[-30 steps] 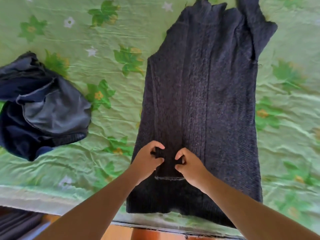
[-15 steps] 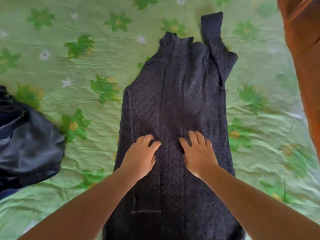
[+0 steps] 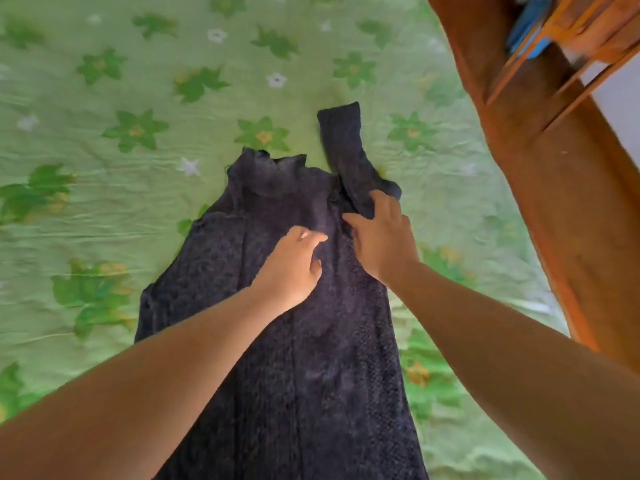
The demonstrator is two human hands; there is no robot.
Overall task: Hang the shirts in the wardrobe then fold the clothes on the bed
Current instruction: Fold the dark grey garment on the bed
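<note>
So, my right hand (image 3: 384, 237) gripped sleeve (image 3: 343, 140); my left hand (image 3: 289, 268) rested loose on sweater (image 3: 304, 358), middle of bed (image 3: 104, 209).

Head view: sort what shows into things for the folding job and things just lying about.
For the job: dark sweater, its sleeve, left hand resting on the sweater, right hand gripping the sleeve, green bed sheet underneath.
Lying about: wooden frame at the right, blurred blue thing at top right.

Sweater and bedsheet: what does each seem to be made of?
Sweater: dark navy knit, probably wool or acrylic yarn; matte, nubbly, with vertical ribs. Bedsheet: thin woven cloth, likely cotton or a blend; matte green floral print, fine wrinkles.
</note>
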